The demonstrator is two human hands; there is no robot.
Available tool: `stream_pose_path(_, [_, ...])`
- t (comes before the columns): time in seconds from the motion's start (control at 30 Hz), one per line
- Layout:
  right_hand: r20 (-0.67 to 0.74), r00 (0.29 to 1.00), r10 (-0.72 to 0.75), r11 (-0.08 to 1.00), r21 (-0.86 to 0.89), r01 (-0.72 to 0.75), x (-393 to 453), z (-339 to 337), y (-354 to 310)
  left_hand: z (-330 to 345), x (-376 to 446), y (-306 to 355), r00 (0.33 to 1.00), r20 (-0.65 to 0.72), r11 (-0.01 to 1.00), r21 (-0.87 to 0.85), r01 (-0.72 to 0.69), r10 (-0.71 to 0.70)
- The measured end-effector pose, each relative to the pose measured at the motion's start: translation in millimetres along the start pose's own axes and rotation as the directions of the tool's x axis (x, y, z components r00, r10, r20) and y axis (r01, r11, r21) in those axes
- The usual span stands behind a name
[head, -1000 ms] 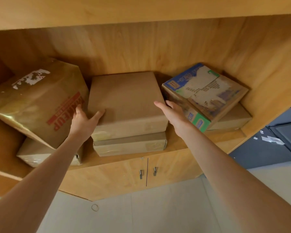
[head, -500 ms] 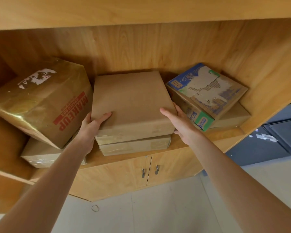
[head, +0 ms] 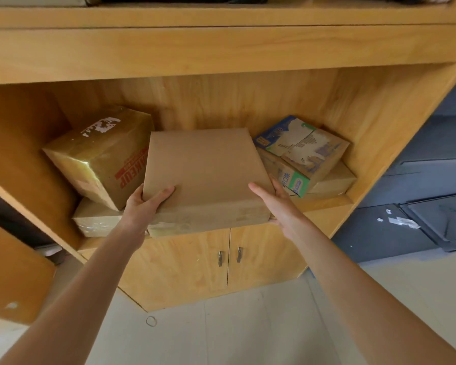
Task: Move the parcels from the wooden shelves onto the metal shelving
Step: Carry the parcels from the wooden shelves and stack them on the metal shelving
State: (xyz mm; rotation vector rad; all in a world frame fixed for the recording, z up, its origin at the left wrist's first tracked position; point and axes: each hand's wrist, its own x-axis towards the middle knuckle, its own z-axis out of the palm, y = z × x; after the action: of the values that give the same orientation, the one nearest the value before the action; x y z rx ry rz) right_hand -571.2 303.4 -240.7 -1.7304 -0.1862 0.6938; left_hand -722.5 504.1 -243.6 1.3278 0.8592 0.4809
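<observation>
Both hands clamp the flat brown parcel (head: 206, 175) between them: my left hand (head: 145, 206) grips its near left corner, thumb lying on top and fingers curled under out of sight, while my right hand (head: 277, 204) presses the near right edge, thumb on top and the fingertips hidden below the box. That parcel sits at the centre of the wooden shelf (head: 324, 204), its front edge overhanging the shelf lip; its top carries no label I can read.

At nine o'clock from it a taped carton (head: 98, 156) leans tilted, with red lettering that reads "MAKEUP" partly cut off by the held parcel, and a torn white sticker on top too ragged to read. Under that carton lies a film-wrapped parcel (head: 95, 219), mostly hidden. At three o'clock a printed blue-and-green box (head: 300, 151) rests on a plain flat box (head: 334, 180); its print is too small to make out.

At six o'clock, below the shelf, two cabinet doors (head: 221, 262) show metal handles. At four o'clock dark metal shelving (head: 419, 206) stands beside the wood.
</observation>
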Motion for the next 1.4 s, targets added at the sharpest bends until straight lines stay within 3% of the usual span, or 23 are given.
stream_pose_path(0.27, [0.015,0.998,-0.053,0.994,0.100,0.051,-120,-42,13,0,-129,1,1.000,0.009,1.000,-0.004,-0.021,0.021])
stream_pose_path(0.43, [0.023,1.000,-0.015,0.973,0.231,0.009,-190,-76,21,1,-211,2,0.999,0.047,0.999,-0.032,0.003,-0.001])
stream_pose_path(0.7, [0.066,0.997,-0.028,0.958,0.285,0.008,-261,-90,20,-11,-282,18,0.995,0.089,0.998,-0.043,0.045,-0.041])
stream_pose_path(0.77, [0.039,0.998,-0.048,0.958,0.286,0.035,-272,-89,13,-14,-288,20,0.998,0.055,0.999,-0.005,0.042,-0.042])
stream_pose_path(0.83, [0.004,0.998,-0.059,0.963,0.265,0.056,-280,-85,3,-17,-293,20,0.998,-0.022,0.989,0.137,-0.055,0.059])
stream_pose_path(0.9, [-0.032,0.997,-0.066,0.970,0.233,0.072,-288,-80,-10,-19,-302,21,0.955,-0.047,0.894,0.368,-0.257,0.294])
stream_pose_path(0.93, [-0.051,0.996,-0.067,0.974,0.214,0.076,-290,-77,-16,-18,-308,22,0.906,0.003,0.782,0.504,-0.367,0.423])
stream_pose_path(1.0, [-0.074,0.994,-0.082,0.981,0.171,0.094,-298,-73,-27,-10,-322,24,0.763,0.226,0.408,0.735,-0.542,0.606])
stream_pose_path(1.07, [-0.102,0.990,-0.092,0.984,0.146,0.107,-305,-70,-37,3,-333,21,0.634,0.443,0.020,0.810,-0.586,0.634])
stream_pose_path(1.13, [-0.124,0.990,-0.073,0.983,0.156,0.092,-312,-68,-48,18,-343,17,0.587,0.534,-0.193,0.817,-0.543,0.609])
stream_pose_path(1.2, [-0.130,0.991,-0.036,0.985,0.164,0.057,-318,-67,-58,28,-350,15,0.574,0.528,-0.235,0.830,-0.506,0.626])
stream_pose_path(1.4, [-0.097,0.995,-0.022,0.991,0.128,0.034,-339,-74,-77,35,-350,28,0.480,0.431,-0.178,0.856,-0.486,0.764])
